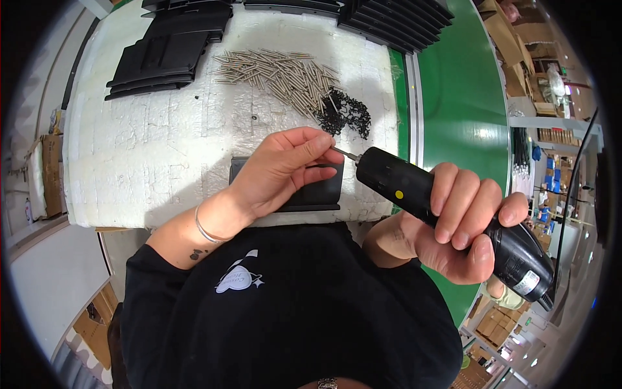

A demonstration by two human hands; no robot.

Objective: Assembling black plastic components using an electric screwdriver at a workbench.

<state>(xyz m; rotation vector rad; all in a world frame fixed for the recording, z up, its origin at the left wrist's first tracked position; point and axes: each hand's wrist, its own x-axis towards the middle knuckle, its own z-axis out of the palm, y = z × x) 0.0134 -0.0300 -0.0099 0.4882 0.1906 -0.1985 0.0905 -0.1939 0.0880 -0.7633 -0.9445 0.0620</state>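
My right hand is wrapped round a black electric screwdriver, which is tilted with its bit toward my left hand. The thumb and forefinger of my left hand pinch together at the end of that bit. Whatever they hold there is too small and covered to name. Beneath the left hand lies a flat black panel, partly hidden by the fingers. Just beyond are a heap of black screws and a pile of thin metal pins.
White padded sheeting covers the worktop. Stacks of black panels stand at the far left and far right. A green surface runs along the right. The screwdriver's black cable hangs at the right.
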